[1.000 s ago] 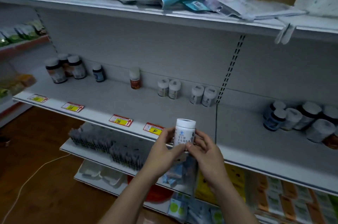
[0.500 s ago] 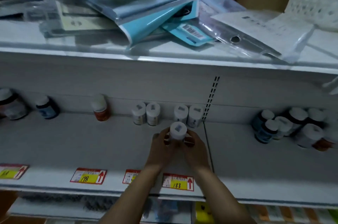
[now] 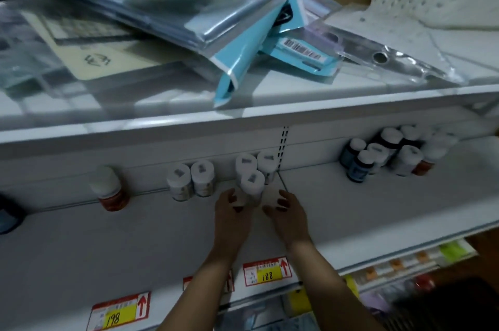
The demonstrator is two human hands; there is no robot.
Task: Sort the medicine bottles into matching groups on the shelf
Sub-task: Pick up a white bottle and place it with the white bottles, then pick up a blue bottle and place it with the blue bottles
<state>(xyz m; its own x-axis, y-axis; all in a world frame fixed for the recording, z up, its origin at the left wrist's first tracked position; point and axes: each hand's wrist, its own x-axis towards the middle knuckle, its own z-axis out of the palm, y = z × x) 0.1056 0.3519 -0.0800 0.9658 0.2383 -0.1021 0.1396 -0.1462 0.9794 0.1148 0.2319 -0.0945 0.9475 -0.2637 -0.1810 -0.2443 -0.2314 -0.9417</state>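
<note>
White bottle (image 3: 252,182) pinched low in left hand (image 3: 232,213), right hand (image 3: 287,213) slack (empty); seat snug against matching pair (image 3: 245,164).

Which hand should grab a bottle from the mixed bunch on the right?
Probably the right hand: it is free and nearer the mixed bunch. The left hand holds the white bottle.

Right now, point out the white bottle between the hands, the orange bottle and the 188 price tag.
white bottle (image 3: 252,180): head view, cap top.
orange bottle (image 3: 109,187): head view, lower cap.
188 price tag (image 3: 266,274): head view, yellow field.
</note>
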